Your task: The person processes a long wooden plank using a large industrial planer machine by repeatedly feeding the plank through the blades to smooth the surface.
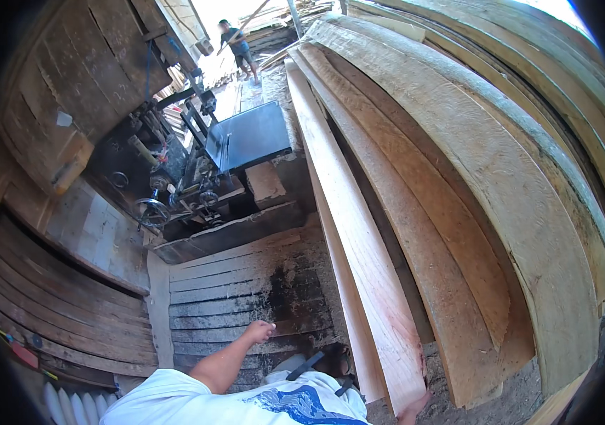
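A long, pale, freshly sawn wooden plank (359, 219) runs away from me, its near end at the lower edge of the view. My right hand (414, 409) is at that near end, closed on the plank's edge, with most of its fingers hidden. In front of my body, my left hand (262, 331) hangs over the slatted wooden floor (228, 301). Its fingers are curled in, and no object shows in them. Beside the pale plank, on its right, a darker brown board (415, 234) leans in a row of others.
Wide rough boards (486, 142) are stacked along the right side. Ahead to the left stands a woodworking machine with a flat dark table (249, 138) and a handwheel (152, 211). Wooden panels (61, 304) line the left. Far off, a person (236, 48) holds a long piece of wood.
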### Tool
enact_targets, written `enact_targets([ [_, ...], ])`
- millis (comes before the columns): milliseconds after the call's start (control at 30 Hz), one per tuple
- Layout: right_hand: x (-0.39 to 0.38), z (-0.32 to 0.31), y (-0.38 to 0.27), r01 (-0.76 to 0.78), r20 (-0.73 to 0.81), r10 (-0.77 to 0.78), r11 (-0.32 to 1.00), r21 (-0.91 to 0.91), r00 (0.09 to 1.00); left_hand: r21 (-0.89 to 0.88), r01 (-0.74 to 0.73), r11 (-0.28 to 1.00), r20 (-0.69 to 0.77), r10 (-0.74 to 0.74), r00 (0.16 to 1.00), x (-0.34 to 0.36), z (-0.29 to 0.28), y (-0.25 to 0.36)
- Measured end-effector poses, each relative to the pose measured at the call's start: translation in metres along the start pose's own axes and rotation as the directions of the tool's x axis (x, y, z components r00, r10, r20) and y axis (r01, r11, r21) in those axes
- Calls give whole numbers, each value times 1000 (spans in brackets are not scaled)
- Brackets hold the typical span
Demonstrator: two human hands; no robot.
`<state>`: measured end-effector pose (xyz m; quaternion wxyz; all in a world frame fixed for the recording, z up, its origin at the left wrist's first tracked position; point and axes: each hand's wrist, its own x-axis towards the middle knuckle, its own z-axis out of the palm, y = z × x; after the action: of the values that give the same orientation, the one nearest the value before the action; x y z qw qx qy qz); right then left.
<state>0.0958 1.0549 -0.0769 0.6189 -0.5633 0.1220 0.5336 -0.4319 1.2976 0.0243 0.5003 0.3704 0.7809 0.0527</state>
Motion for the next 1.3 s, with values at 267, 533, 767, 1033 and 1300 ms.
enact_targets([
  [267,4,-5,-7,-14,12,14,1000,-7,1000,34,74,997,135,-78,988,-13,46,-32],
  [533,-47,48,-28,37,-36,-42,991,-132,998,304,-198,932,360,80,930,-26,87,-54],
  [767,-20,20,-21,9,-2,-9,993,-118,1000,37,-76,996,108,72,992,-27,58,-15],
  [1033,-11,26,-21,-14,42,21,987,-158,999,28,-9,1000,134,6,991,-29,79,-87],
  [1300,-10,18,-23,-23,76,38,980,-196,996,153,-47,987,39,41,998,-61,108,-142],
])
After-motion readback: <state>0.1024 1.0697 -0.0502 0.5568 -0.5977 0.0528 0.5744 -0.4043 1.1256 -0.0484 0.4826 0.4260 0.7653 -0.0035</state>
